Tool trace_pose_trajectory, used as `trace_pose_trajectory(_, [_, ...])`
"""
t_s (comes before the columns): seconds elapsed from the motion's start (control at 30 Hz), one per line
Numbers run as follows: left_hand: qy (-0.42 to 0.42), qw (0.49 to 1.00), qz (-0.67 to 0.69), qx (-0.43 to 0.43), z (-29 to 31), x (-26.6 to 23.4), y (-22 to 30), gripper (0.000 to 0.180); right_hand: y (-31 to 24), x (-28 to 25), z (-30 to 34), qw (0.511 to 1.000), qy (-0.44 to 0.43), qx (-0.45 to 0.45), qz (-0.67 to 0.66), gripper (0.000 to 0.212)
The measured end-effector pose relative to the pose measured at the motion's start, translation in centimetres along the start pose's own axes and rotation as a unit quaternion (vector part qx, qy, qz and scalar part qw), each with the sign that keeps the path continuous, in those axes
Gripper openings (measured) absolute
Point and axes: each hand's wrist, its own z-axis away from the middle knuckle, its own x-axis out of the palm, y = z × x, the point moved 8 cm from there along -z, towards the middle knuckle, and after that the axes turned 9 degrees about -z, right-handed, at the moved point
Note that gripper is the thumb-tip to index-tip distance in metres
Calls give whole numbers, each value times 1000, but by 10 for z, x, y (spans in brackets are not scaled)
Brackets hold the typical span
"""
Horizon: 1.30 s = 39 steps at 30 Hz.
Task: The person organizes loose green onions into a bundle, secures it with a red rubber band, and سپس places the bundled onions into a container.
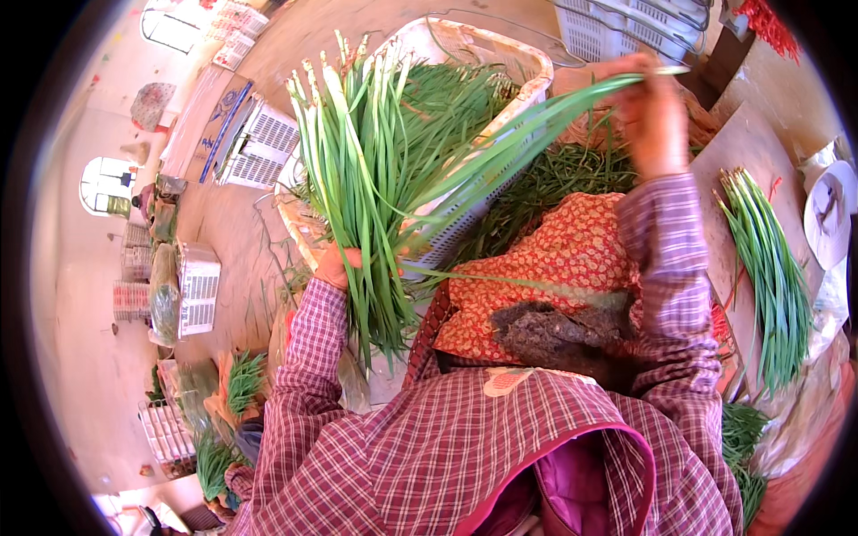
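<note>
My left hand (338,266) is closed round a thick bunch of garlic chives (353,170), pale stem ends up and green leaves hanging below the fist. Raised at the upper right, my right hand (657,129) pinches a few long chives (572,100) by their pale ends. Their leaves stretch back toward the bunch. Behind the bunch, a white plastic crate (527,55) holds many loose chives (460,103). More loose leaves (581,179) lie between this crate and my lap.
A bundle of chives (769,277) rests on a board (755,147) at the right. A red flowered cloth (554,241) covers my lap, with a dark stained patch. White crates (198,286) stand left, more baskets (617,36) at the back. Another person's sleeve (239,482) shows lower left.
</note>
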Motion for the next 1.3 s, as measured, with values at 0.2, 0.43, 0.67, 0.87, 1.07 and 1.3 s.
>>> trace_pose_trajectory(0.2, [-16, 999, -37, -8, -12, 6, 5, 63, -99, -20, -12, 940, 115, -224, 231, 30])
trace_pose_trajectory(0.43, [-43, 994, -95, 15, -13, 15, 16, 78, 13, 163, 58, 888, -258, -106, 365, 50])
trace_pose_trajectory(0.67, [-15, 998, -63, 13, -16, 36, 23, 81, 68, 170, 83, 732, -468, -38, 494, 51])
trace_pose_trajectory(0.87, [-88, 991, 14, 100, -20, 22, 24, 79, 45, 136, 65, 756, -440, -28, 484, 24])
trace_pose_trajectory(1.07, [-127, 988, 28, 86, -20, 32, 39, 82, 23, 76, 37, 644, -292, -77, 703, 33])
trace_pose_trajectory(1.3, [-35, 996, 33, 70, -22, 35, 38, 73, 64, 176, 93, 796, -381, 72, 465, 78])
